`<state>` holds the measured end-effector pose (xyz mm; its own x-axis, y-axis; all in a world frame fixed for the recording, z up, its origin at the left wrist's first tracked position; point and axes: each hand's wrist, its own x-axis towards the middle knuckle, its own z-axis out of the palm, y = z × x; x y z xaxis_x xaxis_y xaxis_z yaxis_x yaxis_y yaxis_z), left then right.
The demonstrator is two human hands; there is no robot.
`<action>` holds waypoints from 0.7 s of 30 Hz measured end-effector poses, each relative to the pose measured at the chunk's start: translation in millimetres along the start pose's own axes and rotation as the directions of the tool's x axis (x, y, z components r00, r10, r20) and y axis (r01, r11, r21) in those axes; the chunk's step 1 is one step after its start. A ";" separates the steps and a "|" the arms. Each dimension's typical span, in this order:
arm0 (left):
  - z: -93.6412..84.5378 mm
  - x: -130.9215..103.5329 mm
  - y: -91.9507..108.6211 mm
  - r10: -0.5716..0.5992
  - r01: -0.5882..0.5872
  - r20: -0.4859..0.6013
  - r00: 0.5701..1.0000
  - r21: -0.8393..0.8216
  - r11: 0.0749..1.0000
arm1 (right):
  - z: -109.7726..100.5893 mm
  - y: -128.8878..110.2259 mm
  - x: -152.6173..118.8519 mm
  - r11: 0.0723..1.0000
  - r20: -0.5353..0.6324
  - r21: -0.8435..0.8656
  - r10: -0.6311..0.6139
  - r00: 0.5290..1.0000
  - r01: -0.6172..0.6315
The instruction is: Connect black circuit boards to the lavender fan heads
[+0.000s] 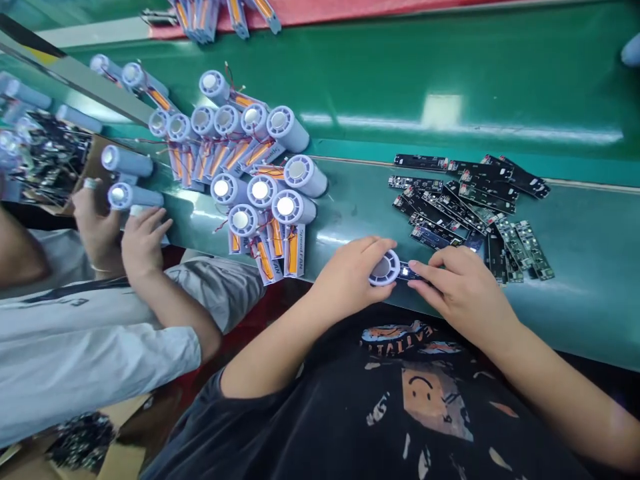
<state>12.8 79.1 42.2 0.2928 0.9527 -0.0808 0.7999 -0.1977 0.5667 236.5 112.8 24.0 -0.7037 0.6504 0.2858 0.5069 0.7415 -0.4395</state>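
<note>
My left hand (350,277) is wrapped round a pale lilac fan unit (384,268), its round slotted end facing up. Against the right side of that unit is a small dark circuit board (407,271), pinched by the thumb and fingers of my right hand (457,283). Whether the board touches the inside of the unit cannot be made out. Just beyond my right hand lies a loose pile of narrow black circuit boards (450,207). To the left of my left hand stand several similar fan units (293,207) with orange strips and thin red wires.
A co-worker's hands (145,243) touch fan units at the left. Beside them is a cardboard box (95,167) of dark parts. Another open box (123,460) is on the floor at lower left. More units lie on a red strip (320,17) behind the green bench (590,227).
</note>
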 end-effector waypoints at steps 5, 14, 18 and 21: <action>2.3 -1.7 -0.9 0.012 -0.012 -0.019 1.000 -0.012 1.000 | 4.4 -5.6 -2.1 0.995 -0.019 0.013 0.102 0.995 -0.102; 2.9 -0.7 1.2 0.010 -0.011 -0.018 1.000 -0.044 0.999 | 9.1 -4.7 -3.6 0.984 0.105 -0.165 0.092 0.990 -0.074; 0.0 -3.4 2.6 0.012 -0.010 0.023 1.000 -0.088 0.996 | 16.3 -9.1 4.5 0.917 0.177 -0.398 0.085 0.981 -0.008; -3.3 -13.7 -2.7 0.095 -0.103 -0.079 0.992 -0.105 0.989 | 13.8 -0.7 -1.0 0.935 0.169 -0.353 0.020 0.985 0.041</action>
<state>4.9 67.3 44.5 0.3249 0.9450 0.0382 0.7064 -0.2693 0.6545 229.9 109.4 12.3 -0.7673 0.6282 0.1292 0.6204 0.7781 -0.0988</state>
